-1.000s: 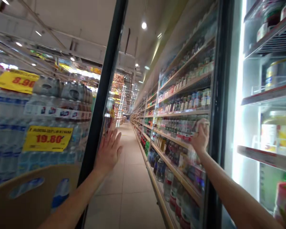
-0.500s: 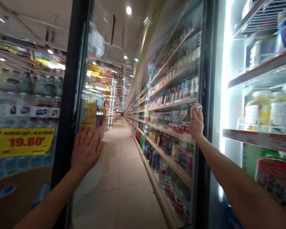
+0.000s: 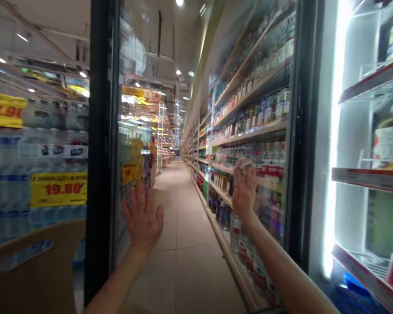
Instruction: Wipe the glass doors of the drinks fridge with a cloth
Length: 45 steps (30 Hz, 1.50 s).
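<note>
A tall glass door with a black frame (image 3: 303, 131) stands in front of me. My left hand (image 3: 144, 218) is raised at its left part, palm toward the pane, fingers spread and holding nothing. Whether the palm touches the glass is hard to tell. On the right side, my right hand (image 3: 244, 196) has a pale crumpled cloth (image 3: 243, 164) under its fingers, held up against the glass. The fingertips are slightly blurred.
Lit cooler shelves (image 3: 367, 176) with bottles stand at the right. At left are packs of bottled water (image 3: 6, 187), yellow price signs (image 3: 59, 189) and a brown cardboard box (image 3: 36, 279). An aisle floor (image 3: 177, 231) and long bottle shelves show in the glass.
My right hand has moved left with the cloth, from beside the right frame toward the pane's middle. My left hand has shifted right, away from the left frame. The view has turned slightly left.
</note>
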{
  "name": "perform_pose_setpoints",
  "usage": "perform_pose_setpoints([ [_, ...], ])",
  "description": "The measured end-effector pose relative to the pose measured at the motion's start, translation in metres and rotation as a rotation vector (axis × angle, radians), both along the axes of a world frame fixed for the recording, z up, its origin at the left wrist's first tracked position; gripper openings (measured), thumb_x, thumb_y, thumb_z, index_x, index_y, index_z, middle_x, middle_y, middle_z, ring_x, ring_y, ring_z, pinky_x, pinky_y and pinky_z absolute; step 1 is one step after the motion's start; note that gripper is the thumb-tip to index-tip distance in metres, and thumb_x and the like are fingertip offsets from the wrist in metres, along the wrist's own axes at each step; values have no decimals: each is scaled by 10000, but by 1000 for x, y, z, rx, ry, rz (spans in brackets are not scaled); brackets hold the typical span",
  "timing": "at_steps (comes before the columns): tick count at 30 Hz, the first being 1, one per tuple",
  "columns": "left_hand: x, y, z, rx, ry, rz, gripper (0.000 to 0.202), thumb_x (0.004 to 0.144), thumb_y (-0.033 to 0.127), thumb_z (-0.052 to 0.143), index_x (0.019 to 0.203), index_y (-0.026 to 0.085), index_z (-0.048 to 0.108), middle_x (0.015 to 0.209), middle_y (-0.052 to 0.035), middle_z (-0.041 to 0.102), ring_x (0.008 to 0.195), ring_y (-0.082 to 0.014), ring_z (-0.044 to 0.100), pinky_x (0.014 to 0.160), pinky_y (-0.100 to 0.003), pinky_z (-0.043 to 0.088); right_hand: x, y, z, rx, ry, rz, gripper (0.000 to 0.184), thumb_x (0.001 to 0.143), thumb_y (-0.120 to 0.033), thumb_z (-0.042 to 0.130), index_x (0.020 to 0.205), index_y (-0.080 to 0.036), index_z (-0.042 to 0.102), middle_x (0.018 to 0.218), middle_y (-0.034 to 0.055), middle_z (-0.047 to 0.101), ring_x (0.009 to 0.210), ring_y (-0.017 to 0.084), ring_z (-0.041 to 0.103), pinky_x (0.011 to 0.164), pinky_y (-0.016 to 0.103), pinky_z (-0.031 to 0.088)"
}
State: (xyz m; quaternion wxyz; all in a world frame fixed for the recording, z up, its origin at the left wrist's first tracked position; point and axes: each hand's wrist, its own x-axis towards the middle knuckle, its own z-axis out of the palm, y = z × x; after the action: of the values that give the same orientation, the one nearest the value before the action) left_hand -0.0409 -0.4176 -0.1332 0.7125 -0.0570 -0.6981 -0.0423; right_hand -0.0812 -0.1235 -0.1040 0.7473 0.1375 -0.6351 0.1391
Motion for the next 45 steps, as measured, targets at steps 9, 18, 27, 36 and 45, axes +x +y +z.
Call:
perform_pose_setpoints([
  [9, 6, 22, -17, -220, -53, -58, 564, 893, 237, 444, 1425, 190, 259, 1408, -121, 402, 1385, -207, 198, 1143, -451, 133, 16, -58, -3, -24, -7, -15, 453, 876, -195, 397, 1325, -181, 457, 1446, 133, 334, 1378, 283, 213, 1074, 504, 259],
  [18, 2, 26, -25, -227, -40, -58, 472, 885, 257, 465, 1338, 136, 406, 1347, -152, 479, 1400, -203, 125, 1146, -443, 117, 18, -78, -18, 255, -46, 16, 395, 860, -158, 427, 1229, -233, 546, 1335, 79, 489, 1371, 218, 243, 1115, 453, 195],
  [27, 2, 65, -11, -293, -123, -515, 524, 934, 306, 313, 1423, 149, 210, 1424, -166, 372, 1381, -218, 231, 1100, -455, 279, 20, -104, -56, 252, -196, 77, 401, 865, -176, 375, 1249, -183, 491, 1382, 95, 428, 1411, 197, 87, 1110, 427, 220],
  [36, -27, 146, 6, -161, -6, -466, 632, 886, 400, 442, 1397, 103, 220, 1460, -189, 287, 1403, -292, 108, 1102, -515, 262, 12, -19, -51, -4, -134, -3, 416, 889, -211, 316, 1294, -187, 407, 1416, 134, 385, 1384, 226, 220, 1089, 544, 168],
  [45, -23, 34, 60, -187, 43, -277, 461, 901, 301, 392, 1331, 137, 363, 1519, -74, 193, 1384, -269, 195, 1130, -476, 218, 7, -14, -61, 100, -101, -141, 587, 880, -208, 352, 1446, -165, 204, 1410, 151, 392, 1381, 243, 222, 1105, 495, 176],
])
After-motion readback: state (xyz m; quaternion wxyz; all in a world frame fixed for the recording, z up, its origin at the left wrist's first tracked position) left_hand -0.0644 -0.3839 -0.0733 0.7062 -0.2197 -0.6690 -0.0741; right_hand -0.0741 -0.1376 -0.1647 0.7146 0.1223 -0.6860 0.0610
